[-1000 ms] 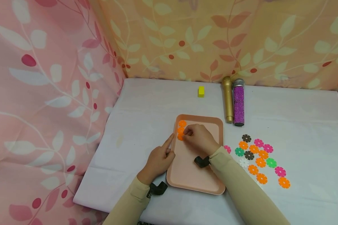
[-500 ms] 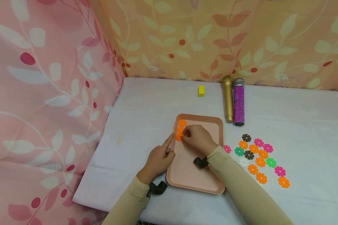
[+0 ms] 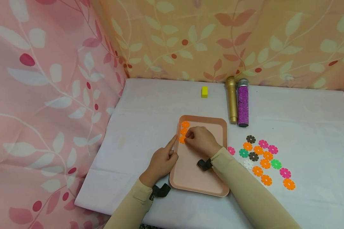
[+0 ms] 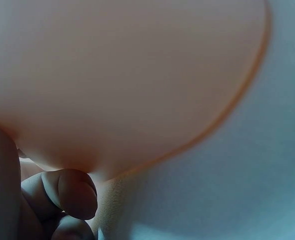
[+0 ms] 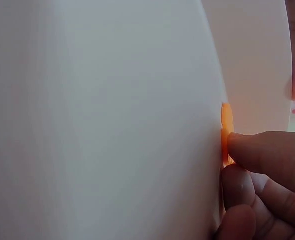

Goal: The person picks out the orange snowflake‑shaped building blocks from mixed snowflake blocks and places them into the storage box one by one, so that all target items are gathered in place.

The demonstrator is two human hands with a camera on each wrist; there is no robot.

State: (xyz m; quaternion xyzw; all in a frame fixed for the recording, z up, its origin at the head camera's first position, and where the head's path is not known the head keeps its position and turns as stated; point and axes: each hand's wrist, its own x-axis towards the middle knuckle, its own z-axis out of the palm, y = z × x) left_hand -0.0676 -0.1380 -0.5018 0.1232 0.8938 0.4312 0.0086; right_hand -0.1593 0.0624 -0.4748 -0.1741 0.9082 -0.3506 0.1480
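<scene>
Both hands are at a shallow pink tray [image 3: 199, 187]. Along its left side, three orange interlocking discs [image 3: 184, 131] form a column in the upper left corner. My right hand [image 3: 203, 141] reaches over the tray; its thumb and fingertips pinch the edge of the lowest orange disc [image 5: 226, 120], as the right wrist view shows. My left hand [image 3: 160, 163] rests against the tray's left rim, index finger straight along it and thumb touching lower down. In the left wrist view, curled fingers [image 4: 75, 195] lie beside the rim, and the rest of that hand is hidden.
Several notched discs [image 3: 258, 150] in orange, pink, green, black and white lie scattered right of the tray. Behind it stand a yellow block [image 3: 204, 92], a gold microphone [image 3: 232, 101] and a purple glitter microphone [image 3: 243, 105]. Patterned cloth [image 3: 175, 38] hangs along the table's back and left.
The lowest orange disc has shifted slightly left toward the tray's rim, with the right hand's fingertips at it. The left hand stays in place on the rim.
</scene>
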